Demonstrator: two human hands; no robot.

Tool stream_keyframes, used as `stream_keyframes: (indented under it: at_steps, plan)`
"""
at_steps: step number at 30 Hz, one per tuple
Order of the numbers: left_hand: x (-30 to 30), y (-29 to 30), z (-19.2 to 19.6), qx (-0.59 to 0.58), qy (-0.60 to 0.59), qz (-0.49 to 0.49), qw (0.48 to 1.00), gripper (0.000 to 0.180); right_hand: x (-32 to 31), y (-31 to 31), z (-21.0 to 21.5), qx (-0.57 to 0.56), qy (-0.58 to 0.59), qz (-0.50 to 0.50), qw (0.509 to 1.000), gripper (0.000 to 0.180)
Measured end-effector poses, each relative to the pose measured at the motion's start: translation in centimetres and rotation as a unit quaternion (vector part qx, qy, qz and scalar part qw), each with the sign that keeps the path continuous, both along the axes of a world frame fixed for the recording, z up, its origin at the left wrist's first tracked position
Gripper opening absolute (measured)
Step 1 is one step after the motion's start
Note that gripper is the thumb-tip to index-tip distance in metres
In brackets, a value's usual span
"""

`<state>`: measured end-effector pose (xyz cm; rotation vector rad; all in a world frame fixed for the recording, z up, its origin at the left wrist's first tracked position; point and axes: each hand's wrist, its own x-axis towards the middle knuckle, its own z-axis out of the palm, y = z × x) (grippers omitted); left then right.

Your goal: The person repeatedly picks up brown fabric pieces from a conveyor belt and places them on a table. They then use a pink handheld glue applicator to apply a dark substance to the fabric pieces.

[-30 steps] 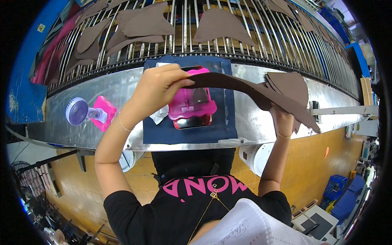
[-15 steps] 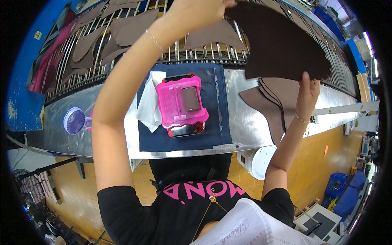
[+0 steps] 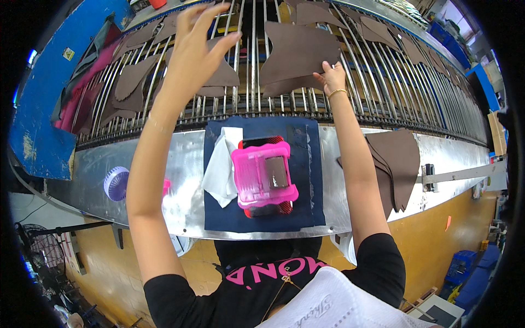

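Brown piece (image 3: 298, 46): laid flat on the rack (image 3: 252, 65), close to its near edge, with a second brown piece partly covered beneath its near side. Laid out already: further pieces (image 3: 131, 82) to the left, and more toward the rack's far right corner. Not yet laid out, by appearance: one overlapping stack (image 3: 402, 164), placed at the right of the tabletop (image 3: 186, 158), partly hidden by the right forearm. Laying of the piece judged nearly complete.

Left hand (image 3: 199, 46): raised over the rack, arm extended past the tabletop's far edge; fingers spread, thumb apart, nothing held. Right hand (image 3: 332, 79): arm extended forward, fingers set at the piece's right edge; whether the edge is pinched by this grip or merely touched is not discernible.
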<state>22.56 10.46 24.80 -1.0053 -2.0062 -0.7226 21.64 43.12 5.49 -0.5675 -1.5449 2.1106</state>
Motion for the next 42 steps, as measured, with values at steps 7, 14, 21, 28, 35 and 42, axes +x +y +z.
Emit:
stream_keyframes:
  at_steps: [7, 14, 21, 28, 35, 42]
  plan:
    - [1.8, -6.5, -4.5, -0.029, -0.220, 0.057, 0.973, 0.048, -3.7, -0.9, -3.6, 0.016, -0.112, -0.076, 0.991, 0.032]
    - [3.0, -7.0, -5.9, 0.015, -0.294, 0.020, 0.955, 0.048, 4.0, 1.7, 0.9, 0.129, -0.082, -0.079, 0.985, 0.041]
    - [4.9, -6.2, -5.9, 0.041, -0.281, -0.036, 0.958, 0.042, 28.0, 10.8, 3.9, 0.349, -0.162, -0.295, 0.875, 0.027]
    - [5.4, -4.2, -7.0, 0.110, -0.334, -0.091, 0.932, 0.045, 44.1, 12.4, -2.6, 0.516, -0.482, -0.284, 0.649, 0.058]
    - [7.1, -3.0, -6.3, 0.094, -0.335, -0.087, 0.933, 0.048, 41.4, 10.0, -0.4, 0.458, -0.547, -0.294, 0.635, 0.059]
    - [7.3, -3.6, -6.2, 0.114, -0.347, -0.103, 0.925, 0.049, 40.9, 10.1, 0.6, 0.491, -0.489, -0.261, 0.672, 0.045]
